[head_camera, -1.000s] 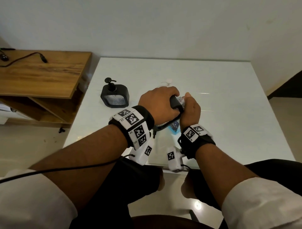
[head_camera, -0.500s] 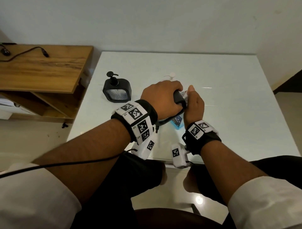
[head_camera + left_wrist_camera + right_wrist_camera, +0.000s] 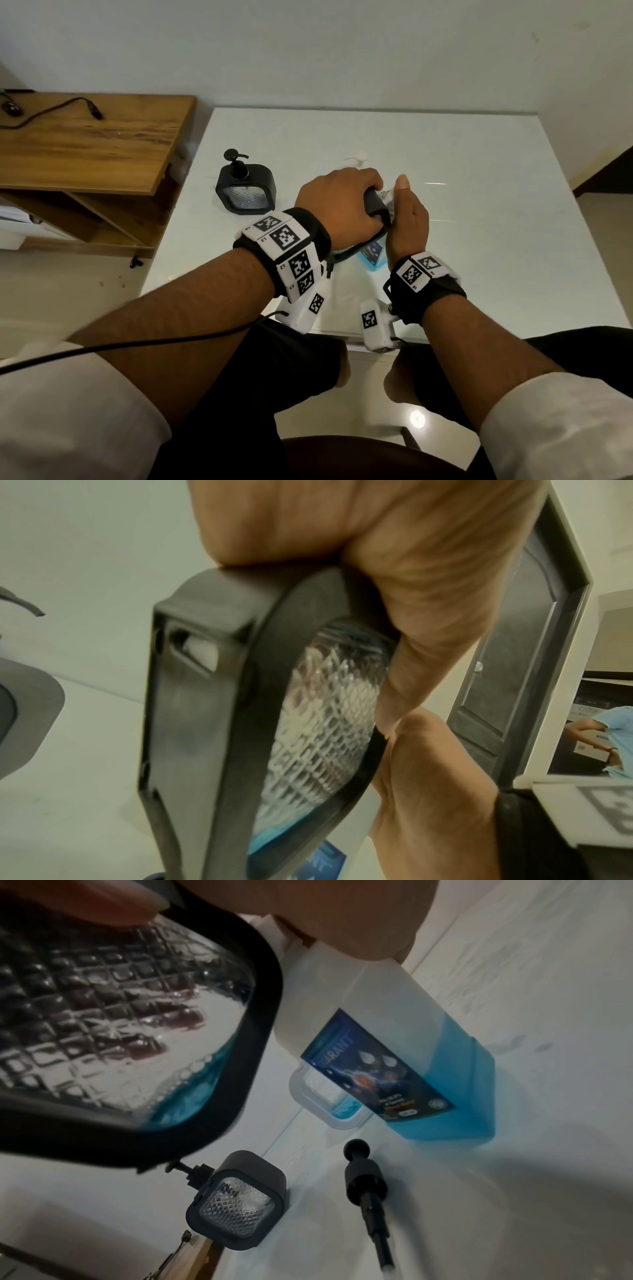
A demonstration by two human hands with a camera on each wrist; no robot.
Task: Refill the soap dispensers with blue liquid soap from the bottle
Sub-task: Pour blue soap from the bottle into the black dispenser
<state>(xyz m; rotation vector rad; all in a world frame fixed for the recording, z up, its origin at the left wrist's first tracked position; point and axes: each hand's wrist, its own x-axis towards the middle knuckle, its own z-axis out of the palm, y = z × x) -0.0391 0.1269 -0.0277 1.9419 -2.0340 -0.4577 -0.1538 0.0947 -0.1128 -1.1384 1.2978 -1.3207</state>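
My left hand (image 3: pixel 342 202) grips a black soap dispenser (image 3: pixel 376 209) by its top and holds it above the table; its pump is off. A little blue soap lies at the bottom of its clear diamond-patterned window (image 3: pixel 120 1028), also seen in the left wrist view (image 3: pixel 318 723). My right hand (image 3: pixel 407 219) is curled round the top of the white soap bottle (image 3: pixel 428 1056), which is partly full of blue liquid with its base down at the table. The bottle's top touches the held dispenser. A second black dispenser (image 3: pixel 246 192) stands at the left with its pump on.
A loose black pump with its tube (image 3: pixel 365 1180) lies on the white table (image 3: pixel 479 205). A white dispenser (image 3: pixel 322 1096) holding some blue soap stands behind the bottle. A wooden shelf (image 3: pixel 85 144) with a cable stands left of the table.
Both hands keep their holds on the dispenser and the bottle. They have shifted slightly away from me on the table.
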